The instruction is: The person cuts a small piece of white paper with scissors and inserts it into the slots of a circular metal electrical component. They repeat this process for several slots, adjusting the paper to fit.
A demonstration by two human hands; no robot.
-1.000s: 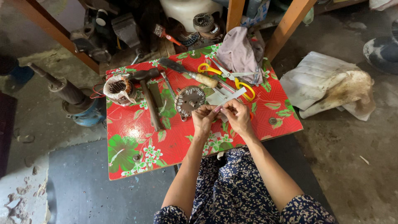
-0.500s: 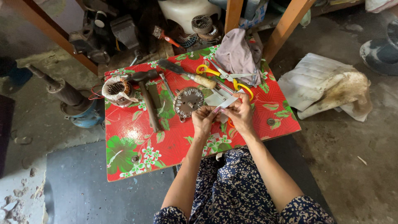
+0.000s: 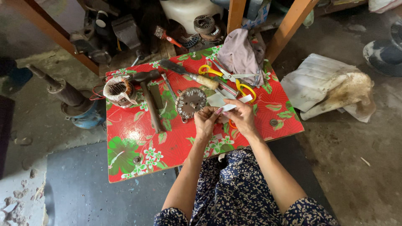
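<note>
Two hands folding a small strip of white paper over a low red table.

The left hand (image 3: 206, 121) and the right hand (image 3: 243, 117) meet above the near half of the red flowered table (image 3: 138, 142), both pinching the white paper strip (image 3: 234, 104) between thumb and fingertips; the strip pokes up and to the right from the fingers. Another white scrap (image 3: 216, 99) lies on the table just behind the hands. Just left of it sits a round toothed metal disc (image 3: 191, 102), and further left a hammer (image 3: 148, 98) and a coiled motor part (image 3: 119, 90). Yellow-handled scissors (image 3: 234, 79) and a wooden-handled knife (image 3: 190, 74) lie toward the far edge, beside a crumpled grey cloth (image 3: 240, 54).
</note>
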